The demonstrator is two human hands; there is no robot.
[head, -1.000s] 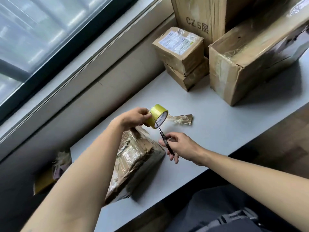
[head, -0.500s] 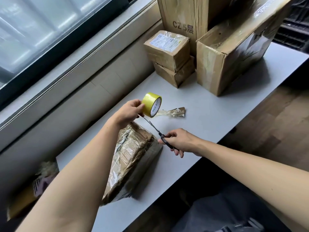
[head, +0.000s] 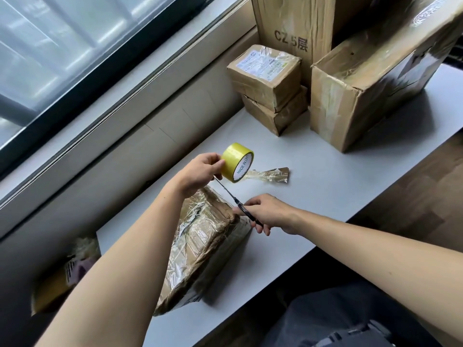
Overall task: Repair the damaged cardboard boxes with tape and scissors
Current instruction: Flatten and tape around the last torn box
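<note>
Single head view, looking steeply down, close over table (head: pixel 325 186), window on the left

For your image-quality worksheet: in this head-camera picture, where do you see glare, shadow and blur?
Head view: glare streaks the plastic-wrapped box and the window; the large box shadows the table; the bottom-left package is blurred; straight edges bow from the wide lens.

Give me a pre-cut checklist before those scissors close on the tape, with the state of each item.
1. Left hand grips the tape roll: ok.
2. Right hand holds the scissors: ok.
3. Blade tips reach just under the roll: ok.
4. Tape strip stretched taut from roll to wrapped box: cannot tell, clear tape does not show.
5. Left fingers clear of the blades: not ok, tips sit right beside them.
6. Loose tape scrap out of the way: ok.
</note>
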